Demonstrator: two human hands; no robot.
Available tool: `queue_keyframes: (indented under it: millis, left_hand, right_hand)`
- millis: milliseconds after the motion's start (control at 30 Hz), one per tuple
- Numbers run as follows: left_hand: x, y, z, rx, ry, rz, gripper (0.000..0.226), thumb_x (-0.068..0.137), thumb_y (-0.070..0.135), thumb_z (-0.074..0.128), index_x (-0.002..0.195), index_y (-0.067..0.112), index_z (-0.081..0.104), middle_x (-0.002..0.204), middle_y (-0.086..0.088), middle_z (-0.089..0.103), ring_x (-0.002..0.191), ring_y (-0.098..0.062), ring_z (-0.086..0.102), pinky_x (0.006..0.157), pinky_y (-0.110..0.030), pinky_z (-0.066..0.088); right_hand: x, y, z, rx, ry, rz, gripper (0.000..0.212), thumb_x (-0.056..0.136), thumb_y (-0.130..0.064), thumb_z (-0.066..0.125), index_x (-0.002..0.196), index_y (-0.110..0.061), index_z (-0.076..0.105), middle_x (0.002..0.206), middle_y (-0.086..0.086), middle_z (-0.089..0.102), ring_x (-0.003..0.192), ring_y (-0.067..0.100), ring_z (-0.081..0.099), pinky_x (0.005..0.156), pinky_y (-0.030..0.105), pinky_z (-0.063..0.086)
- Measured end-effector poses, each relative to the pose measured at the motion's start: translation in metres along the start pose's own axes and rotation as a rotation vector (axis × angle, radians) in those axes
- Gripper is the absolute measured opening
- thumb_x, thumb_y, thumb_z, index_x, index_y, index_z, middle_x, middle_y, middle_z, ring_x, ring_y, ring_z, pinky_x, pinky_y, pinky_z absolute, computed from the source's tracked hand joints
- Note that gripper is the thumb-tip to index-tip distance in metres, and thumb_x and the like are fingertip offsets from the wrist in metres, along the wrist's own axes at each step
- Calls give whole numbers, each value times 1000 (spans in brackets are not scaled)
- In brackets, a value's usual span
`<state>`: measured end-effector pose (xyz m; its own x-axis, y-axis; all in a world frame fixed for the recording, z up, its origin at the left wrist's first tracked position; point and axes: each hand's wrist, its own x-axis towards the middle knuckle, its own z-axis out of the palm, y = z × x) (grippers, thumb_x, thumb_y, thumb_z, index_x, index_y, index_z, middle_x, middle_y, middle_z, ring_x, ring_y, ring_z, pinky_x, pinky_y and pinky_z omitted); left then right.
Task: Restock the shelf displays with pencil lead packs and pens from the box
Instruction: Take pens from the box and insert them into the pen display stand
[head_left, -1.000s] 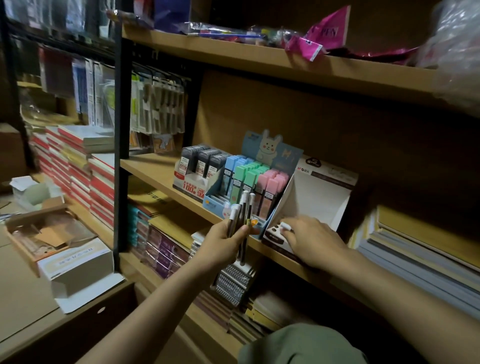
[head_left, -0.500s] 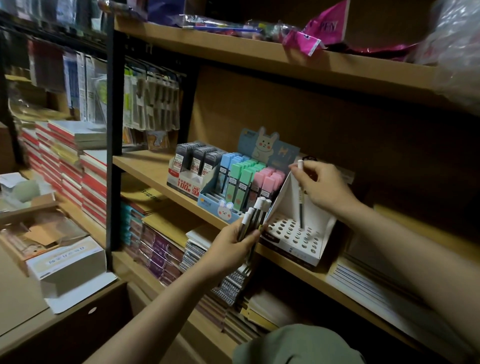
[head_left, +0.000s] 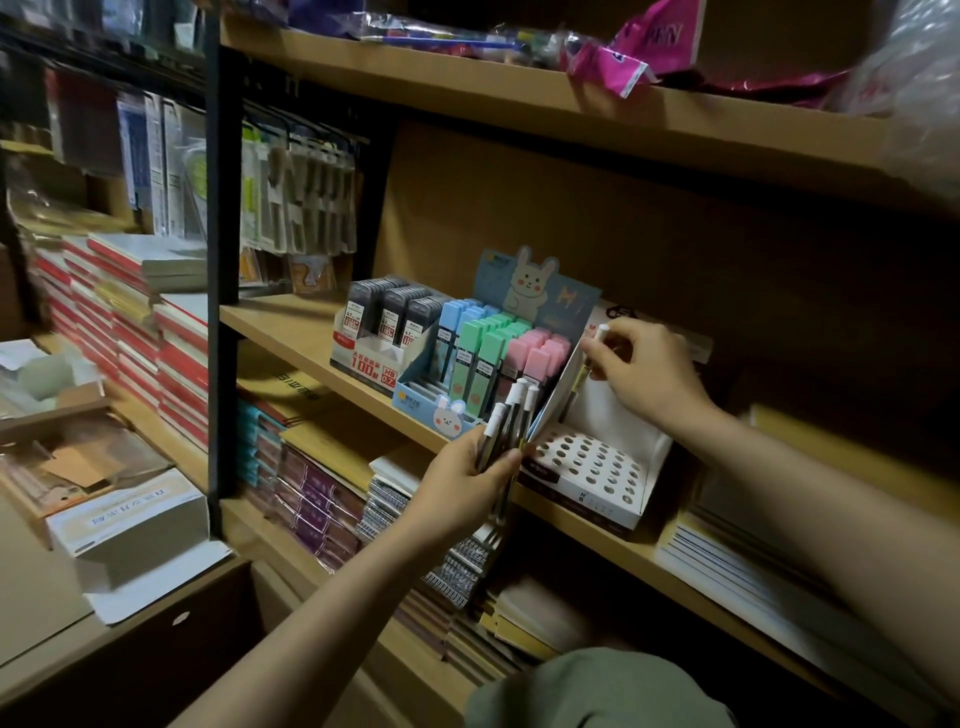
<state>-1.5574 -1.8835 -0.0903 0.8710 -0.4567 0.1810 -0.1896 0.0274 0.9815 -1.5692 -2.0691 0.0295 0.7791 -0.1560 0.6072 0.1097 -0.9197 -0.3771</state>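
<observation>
Left hand (head_left: 464, 470) grip curled round pen bunch (head_left: 506, 423); right hand (head_left: 641, 371) pinches single pen (head_left: 596, 349) above holed display (head_left: 592, 465).

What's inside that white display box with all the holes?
The white display box shows rows of unfilled holes. The right hand holds one pen at its back left corner; the pen's lower end is hidden.

Single head view, wide-angle, worn at head height. Faces forward and down toward a wooden shelf (head_left: 291, 332), angled from its left, so the boards run off up-left to lower right. Close range: both forearms enter from the bottom edge. Frame edges bend and blur. No second view.
</observation>
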Motion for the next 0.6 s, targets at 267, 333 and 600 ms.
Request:
queue_keyframes:
  millis: [267, 333, 600]
  left_hand:
    - [2, -2, 3, 7, 5, -3, 17, 97, 26, 54, 104, 11, 59, 81, -4, 59, 56, -5, 49, 50, -21, 40]
    - [2, -2, 3, 15, 6, -9, 18, 97, 27, 55, 104, 11, 59, 79, -3, 58, 56, -5, 49, 50, -22, 39]
    - [1, 1, 3, -5, 21, -34, 18, 96, 25, 57, 102, 9, 59, 84, -11, 62, 68, -15, 55, 60, -31, 47]
  right_hand:
    - [3, -3, 3, -77, 69, -89, 28, 87, -16, 72, 104, -15, 50, 82, -3, 59, 74, 13, 63, 65, 34, 59]
    - [4, -1, 5, -150, 68, -105, 25, 87, -18, 72, 95, -16, 49, 79, 1, 61, 71, 16, 62, 57, 27, 53]
    - [1, 3, 12, -198, 34, -107, 14, 89, -19, 69, 91, -15, 55, 81, 4, 64, 76, 19, 63, 65, 33, 54]
